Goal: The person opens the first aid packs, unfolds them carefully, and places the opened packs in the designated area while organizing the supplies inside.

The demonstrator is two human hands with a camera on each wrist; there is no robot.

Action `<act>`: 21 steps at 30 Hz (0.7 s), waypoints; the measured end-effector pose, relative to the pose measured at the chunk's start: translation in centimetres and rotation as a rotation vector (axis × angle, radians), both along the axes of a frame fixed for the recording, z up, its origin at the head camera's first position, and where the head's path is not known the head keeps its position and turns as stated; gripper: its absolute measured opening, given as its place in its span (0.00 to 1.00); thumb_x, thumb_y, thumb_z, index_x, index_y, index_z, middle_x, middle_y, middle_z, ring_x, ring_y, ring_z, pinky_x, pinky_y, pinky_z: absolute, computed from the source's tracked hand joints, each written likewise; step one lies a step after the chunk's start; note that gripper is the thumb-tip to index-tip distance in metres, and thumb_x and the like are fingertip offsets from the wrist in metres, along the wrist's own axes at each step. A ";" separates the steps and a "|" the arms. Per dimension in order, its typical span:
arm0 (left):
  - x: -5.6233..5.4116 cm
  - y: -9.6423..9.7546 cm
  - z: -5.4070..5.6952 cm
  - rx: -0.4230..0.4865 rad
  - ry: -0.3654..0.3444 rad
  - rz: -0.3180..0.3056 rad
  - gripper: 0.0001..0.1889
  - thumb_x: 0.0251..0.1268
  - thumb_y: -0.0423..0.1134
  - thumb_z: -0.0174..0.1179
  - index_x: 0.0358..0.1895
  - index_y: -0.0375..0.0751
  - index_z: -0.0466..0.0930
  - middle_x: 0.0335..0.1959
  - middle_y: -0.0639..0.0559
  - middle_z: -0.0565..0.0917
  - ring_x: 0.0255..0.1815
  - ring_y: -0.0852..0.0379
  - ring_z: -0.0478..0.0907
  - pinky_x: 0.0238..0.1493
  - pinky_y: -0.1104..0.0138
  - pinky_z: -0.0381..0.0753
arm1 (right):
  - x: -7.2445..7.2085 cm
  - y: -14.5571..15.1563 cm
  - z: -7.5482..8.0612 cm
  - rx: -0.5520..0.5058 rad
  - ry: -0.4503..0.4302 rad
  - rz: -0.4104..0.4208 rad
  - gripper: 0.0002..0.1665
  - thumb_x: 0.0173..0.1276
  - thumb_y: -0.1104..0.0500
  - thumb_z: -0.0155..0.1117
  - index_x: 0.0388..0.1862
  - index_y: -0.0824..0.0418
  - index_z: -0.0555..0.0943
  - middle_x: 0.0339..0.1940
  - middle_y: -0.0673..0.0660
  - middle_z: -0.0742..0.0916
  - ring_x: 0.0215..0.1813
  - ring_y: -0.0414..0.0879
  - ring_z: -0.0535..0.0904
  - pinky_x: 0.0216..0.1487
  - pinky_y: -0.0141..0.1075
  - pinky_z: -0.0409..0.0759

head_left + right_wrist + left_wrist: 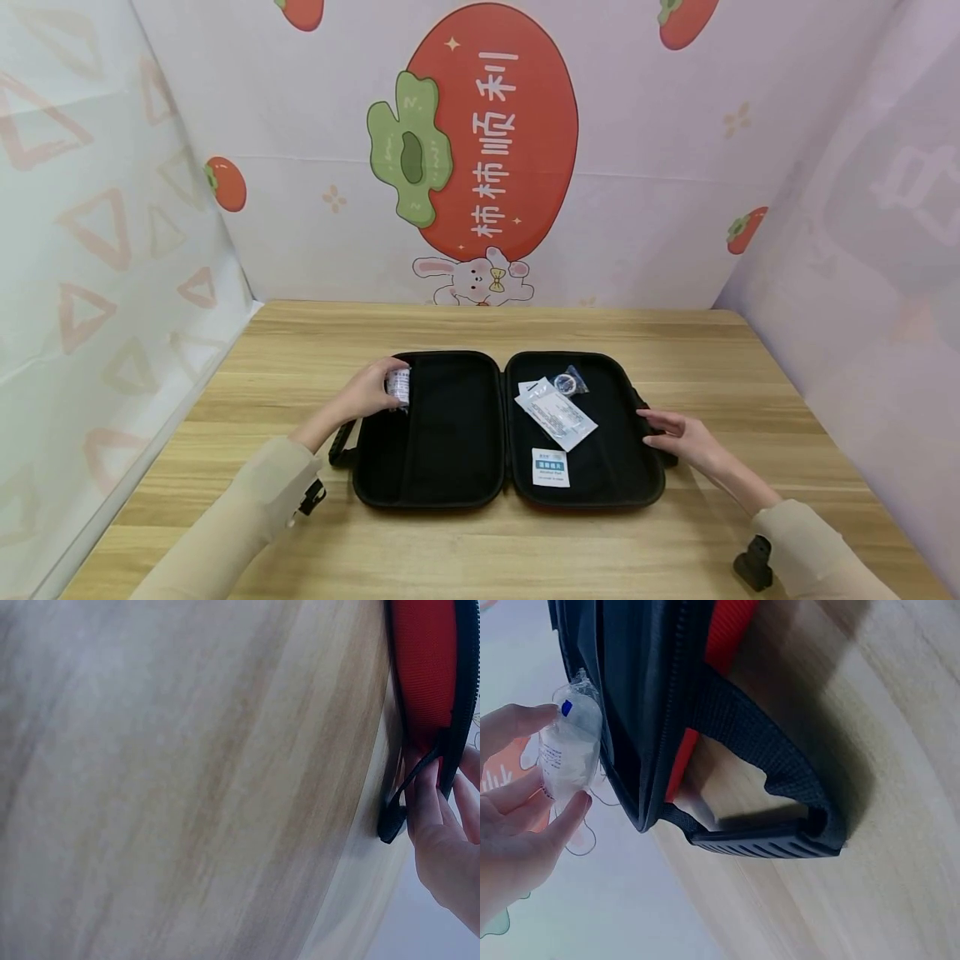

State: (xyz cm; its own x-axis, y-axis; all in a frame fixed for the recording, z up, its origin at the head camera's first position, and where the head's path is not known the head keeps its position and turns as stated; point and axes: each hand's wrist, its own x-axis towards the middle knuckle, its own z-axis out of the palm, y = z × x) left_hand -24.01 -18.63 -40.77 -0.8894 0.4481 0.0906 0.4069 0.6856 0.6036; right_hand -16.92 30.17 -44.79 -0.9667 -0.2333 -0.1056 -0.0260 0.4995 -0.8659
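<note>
Filling the upper half of the head view, a pale back wall [300,100] with a big red fruit print [525,125], turned sideways with its white lettering. Along the left edge, a white side sheet [75,208] with faint triangles; along the right, a paler side sheet [862,275]. Across the lower half, a wood-grain table [300,342], light brown and banded. At lower centre, lying open flat on it, a zip case [457,425], black inside, red outside. At lower right, the right hand [678,437], narrow, with fingers on both sides of the case's rim. Left of centre, the left hand [369,390], pinching a wrapped roll [399,385] over the case's left edge. In the case's right half, a long white sachet [557,414], a square packet [551,468] below, and a small clear bag [568,382] at top.
</note>
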 end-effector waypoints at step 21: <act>-2.2 -0.3 -0.9 -0.081 -0.191 -0.027 0.29 0.46 0.22 0.58 0.56 0.20 0.63 0.29 0.41 0.76 0.22 0.57 0.70 0.23 0.68 0.71 | 0.1 -0.2 0.4 -0.015 -0.007 0.002 0.31 0.61 0.59 0.59 0.60 0.71 0.65 0.60 0.72 0.68 0.61 0.65 0.60 0.46 0.28 0.72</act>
